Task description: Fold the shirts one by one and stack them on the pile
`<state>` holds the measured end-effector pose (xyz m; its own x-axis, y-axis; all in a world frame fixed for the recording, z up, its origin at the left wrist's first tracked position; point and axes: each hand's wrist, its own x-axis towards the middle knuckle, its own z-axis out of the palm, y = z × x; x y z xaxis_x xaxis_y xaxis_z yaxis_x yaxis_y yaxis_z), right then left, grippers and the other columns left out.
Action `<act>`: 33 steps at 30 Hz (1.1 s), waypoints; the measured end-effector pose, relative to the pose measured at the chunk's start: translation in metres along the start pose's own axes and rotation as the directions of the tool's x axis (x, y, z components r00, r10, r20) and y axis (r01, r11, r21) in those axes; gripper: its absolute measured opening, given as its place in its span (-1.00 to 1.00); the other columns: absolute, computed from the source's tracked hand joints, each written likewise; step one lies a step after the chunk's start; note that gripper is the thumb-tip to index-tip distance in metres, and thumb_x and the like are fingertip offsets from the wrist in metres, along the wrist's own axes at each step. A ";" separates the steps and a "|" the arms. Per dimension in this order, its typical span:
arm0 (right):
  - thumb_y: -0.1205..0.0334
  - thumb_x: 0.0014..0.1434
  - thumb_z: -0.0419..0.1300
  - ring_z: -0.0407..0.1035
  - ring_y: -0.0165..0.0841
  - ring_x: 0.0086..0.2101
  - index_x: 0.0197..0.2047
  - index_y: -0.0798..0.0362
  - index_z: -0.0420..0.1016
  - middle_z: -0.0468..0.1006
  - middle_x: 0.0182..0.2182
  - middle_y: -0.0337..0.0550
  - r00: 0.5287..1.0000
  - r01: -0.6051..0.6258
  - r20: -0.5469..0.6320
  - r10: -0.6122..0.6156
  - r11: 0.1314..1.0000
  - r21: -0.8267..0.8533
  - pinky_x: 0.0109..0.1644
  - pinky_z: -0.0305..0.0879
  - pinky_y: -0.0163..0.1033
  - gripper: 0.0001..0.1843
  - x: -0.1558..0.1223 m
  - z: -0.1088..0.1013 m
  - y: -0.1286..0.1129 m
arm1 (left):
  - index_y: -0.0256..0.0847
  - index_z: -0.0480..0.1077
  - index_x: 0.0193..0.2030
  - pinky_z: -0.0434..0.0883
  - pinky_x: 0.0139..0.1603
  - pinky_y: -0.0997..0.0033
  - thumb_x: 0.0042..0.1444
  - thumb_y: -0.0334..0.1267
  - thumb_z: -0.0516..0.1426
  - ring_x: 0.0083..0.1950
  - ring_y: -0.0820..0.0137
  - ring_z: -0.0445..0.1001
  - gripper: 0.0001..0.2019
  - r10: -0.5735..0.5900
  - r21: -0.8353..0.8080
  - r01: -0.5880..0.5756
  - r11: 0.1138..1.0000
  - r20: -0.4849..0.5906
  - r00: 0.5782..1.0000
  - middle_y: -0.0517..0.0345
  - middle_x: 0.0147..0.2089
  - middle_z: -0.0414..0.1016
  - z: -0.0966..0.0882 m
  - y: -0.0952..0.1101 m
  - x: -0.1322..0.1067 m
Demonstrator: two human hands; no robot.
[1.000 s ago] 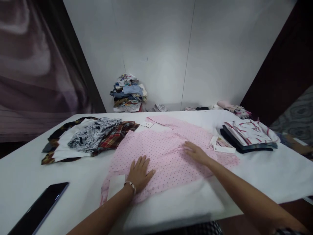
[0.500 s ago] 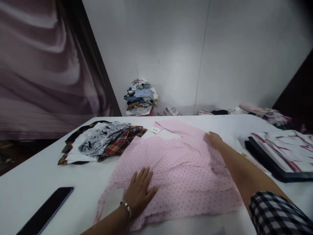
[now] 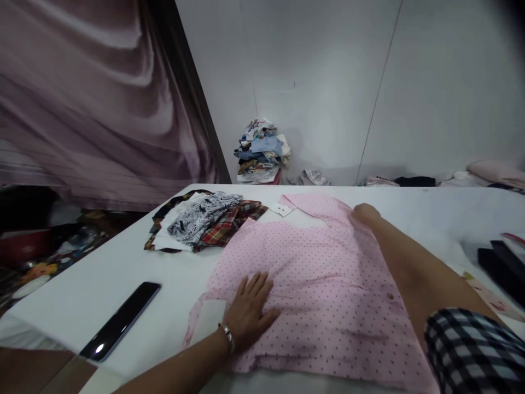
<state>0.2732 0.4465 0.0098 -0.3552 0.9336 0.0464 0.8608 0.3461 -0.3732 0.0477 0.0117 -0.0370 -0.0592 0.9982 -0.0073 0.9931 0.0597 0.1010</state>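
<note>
A pink dotted shirt (image 3: 320, 284) lies spread on the white table (image 3: 102, 273). My left hand (image 3: 250, 312) rests flat on its near left part, fingers stretched out, a bracelet on the wrist. My right hand (image 3: 365, 214) reaches across to the shirt's far edge near the collar. Its fingers curl down onto the fabric, and I cannot see whether they grip it. A white tag (image 3: 281, 209) lies at the collar.
A heap of patterned and plaid clothes (image 3: 205, 221) sits at the far left of the table. A black phone (image 3: 121, 326) lies near the left front edge. Dark folded clothes (image 3: 500, 262) are at the right. More clothes are piled by the wall (image 3: 262, 150).
My right hand has moved from the shirt's middle to its far edge by the collar. The left hand has stayed flat in place. The view has swung to the left.
</note>
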 end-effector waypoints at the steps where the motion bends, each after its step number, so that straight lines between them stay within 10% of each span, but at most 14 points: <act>1: 0.23 0.07 0.12 0.45 -0.12 -0.22 -0.27 0.21 0.57 0.57 -0.29 0.11 1.000 0.023 0.013 -0.023 1.000 0.011 -0.18 0.32 -0.15 -0.73 -0.004 -0.005 -0.008 | -0.04 -0.10 0.41 -0.12 0.40 -0.06 0.24 0.14 -0.12 0.45 0.17 -0.14 -0.35 -0.005 -0.003 0.005 1.000 0.004 1.000 0.13 0.46 -0.13 0.000 0.001 0.000; 5: 0.16 0.18 0.03 0.41 -0.27 -0.17 -0.19 0.07 0.52 0.56 -0.18 -0.08 0.970 0.242 -0.012 -0.244 0.952 0.186 -0.12 0.32 -0.25 -0.72 -0.061 -0.029 -0.034 | -0.09 -0.03 0.40 -0.16 0.40 -0.07 0.23 0.17 -0.15 0.45 0.17 -0.15 -0.33 -0.014 -0.021 0.014 1.000 0.007 1.000 0.09 0.45 -0.09 0.000 0.002 0.003; 9: 0.05 0.26 -0.06 0.43 -0.27 -0.30 -0.26 -0.04 0.52 0.57 -0.28 -0.11 0.843 0.415 0.196 -0.500 0.839 0.352 -0.24 0.41 -0.18 -0.65 -0.179 -0.035 -0.037 | -0.13 0.05 0.37 -0.15 0.39 -0.07 0.22 0.20 -0.18 0.45 0.16 -0.14 -0.32 -0.033 -0.041 0.034 0.999 0.018 0.999 0.04 0.44 -0.06 -0.002 0.005 0.005; 13: 0.04 0.23 0.02 0.36 -0.20 0.02 -0.12 -0.12 0.55 0.50 0.02 -0.17 0.688 0.568 0.310 -0.657 0.752 0.334 0.07 0.33 -0.08 -0.69 -0.279 -0.019 -0.015 | -0.18 0.09 0.35 -0.16 0.39 -0.06 0.22 0.21 -0.18 0.44 0.14 -0.13 -0.30 -0.039 -0.053 0.040 0.998 0.012 0.999 -0.02 0.43 -0.04 -0.004 0.008 0.007; 20: 0.00 0.19 0.09 0.36 -0.13 0.03 0.15 0.05 0.40 0.45 0.08 0.01 0.902 0.227 0.256 -0.348 0.886 0.405 0.09 0.29 -0.03 -0.48 -0.315 -0.003 -0.012 | -0.19 0.16 0.31 -0.10 0.37 -0.08 0.22 0.15 -0.11 0.43 0.13 -0.08 -0.36 -0.069 -0.053 0.071 0.996 0.033 0.997 -0.04 0.42 0.01 -0.013 0.013 0.011; 28: 0.35 0.08 0.11 0.40 -0.20 -0.07 -0.19 0.02 0.56 0.57 -0.12 -0.07 0.845 0.533 -0.136 -0.517 0.799 0.278 0.06 0.26 -0.06 -0.75 -0.322 -0.013 -0.009 | -0.21 0.28 0.22 0.11 0.34 0.14 0.10 -0.46 -0.01 0.34 0.25 0.15 -0.49 0.191 0.002 -0.195 0.981 -0.215 0.958 -0.01 0.32 0.22 -0.046 0.029 0.061; 33: 0.27 0.13 0.07 0.43 -0.21 -0.11 -0.09 0.02 0.55 0.56 -0.08 -0.06 0.968 0.133 -0.239 -0.082 0.969 0.207 0.00 0.31 -0.11 -0.68 -0.313 -0.042 0.055 | -0.13 0.17 0.30 0.09 0.34 0.10 -0.12 -0.67 -0.03 0.41 0.24 -0.01 -0.23 0.417 0.077 -0.417 0.906 0.010 0.909 0.10 0.39 0.11 -0.043 0.051 0.107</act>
<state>0.4474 0.1770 0.0135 -0.3275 0.8970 0.2969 0.7116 0.4408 -0.5470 0.0881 0.1215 0.0100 0.3617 0.9319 0.0256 0.9319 -0.3622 0.0176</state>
